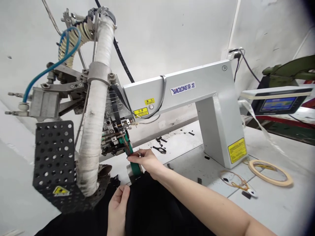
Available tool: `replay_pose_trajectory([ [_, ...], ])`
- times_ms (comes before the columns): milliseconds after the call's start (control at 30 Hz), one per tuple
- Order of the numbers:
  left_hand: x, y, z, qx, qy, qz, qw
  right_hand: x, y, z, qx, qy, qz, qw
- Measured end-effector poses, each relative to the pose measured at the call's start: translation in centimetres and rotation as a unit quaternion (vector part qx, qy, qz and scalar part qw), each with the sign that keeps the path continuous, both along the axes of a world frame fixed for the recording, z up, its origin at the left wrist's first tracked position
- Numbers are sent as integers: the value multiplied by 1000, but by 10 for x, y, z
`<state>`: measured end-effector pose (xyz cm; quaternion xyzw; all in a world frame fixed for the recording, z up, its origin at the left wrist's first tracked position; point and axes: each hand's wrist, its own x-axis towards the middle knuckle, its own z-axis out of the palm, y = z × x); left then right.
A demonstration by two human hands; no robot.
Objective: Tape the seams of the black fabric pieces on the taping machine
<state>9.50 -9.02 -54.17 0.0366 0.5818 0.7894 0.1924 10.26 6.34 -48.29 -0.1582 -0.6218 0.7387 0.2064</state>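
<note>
Black fabric (pixel 157 206) drapes over the lower middle of the view, running up to the green belt (pixel 136 168) of a grey hot-air seam-taping machine (pixel 177 95). My left hand (pixel 118 206) is closed on the fabric's left part, thumb on top, just below the belt's roller. My right hand (pixel 147 161) is beside the green belt with thumb and fingertips pinched together. A small metallic bit shows between its fingers, too small to name. The right forearm passes over the fabric from the lower right.
A black perforated guard (pixel 55 164) and a white-wrapped pipe (pixel 94 105) stand close on the left. Dark scraps (pixel 159 149) litter the white table. A tan tape roll (pixel 270 173) and a tangled cord (pixel 237 182) lie at right, below a control screen (pixel 278 104).
</note>
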Motion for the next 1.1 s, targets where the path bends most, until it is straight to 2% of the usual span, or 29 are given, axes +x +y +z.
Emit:
replay_pose_trajectory([
  [33, 0, -2, -1, -1, 3, 4, 1000, -3, -2, -2, -45, 5, 5, 999],
  [100, -2, -7, -4, -6, 1, 6, 1000, -7, -2, -8, -88, 24, 5, 996],
  [200, -3, -11, -6, -9, -13, -1, 1000, -11, 1, -18, -64, 50, -5, 997],
  [300, -1, -10, -5, -9, -23, -5, 1000, -20, 8, -26, 44, 86, -60, 994],
  [433, 1, -5, 1, 2, -26, -15, 1000, -35, 22, -34, 229, 125, -123, 957],
  [567, 2, -1, 10, 13, -16, -36, 999, -21, 33, -41, 285, 133, -121, 942],
  [633, 4, 0, 14, 13, -15, -58, 998, 0, 36, -44, 291, 155, -80, 941],
  [667, 5, 1, 16, 8, -13, -68, 998, 12, 37, -45, 294, 169, -37, 940],
  [767, 5, 1, 21, -26, 16, -102, 994, 45, 41, -43, 306, 163, 145, 927],
  [833, 4, 0, 23, -34, 40, -104, 993, 58, 46, -37, 322, 117, 235, 910],
  [933, 3, -1, 24, -29, 45, -92, 994, 66, 50, -29, 335, 64, 280, 898],
  [1100, 7, -2, 23, -50, 72, -124, 988, 66, 48, -26, 349, -14, 302, 887],
])
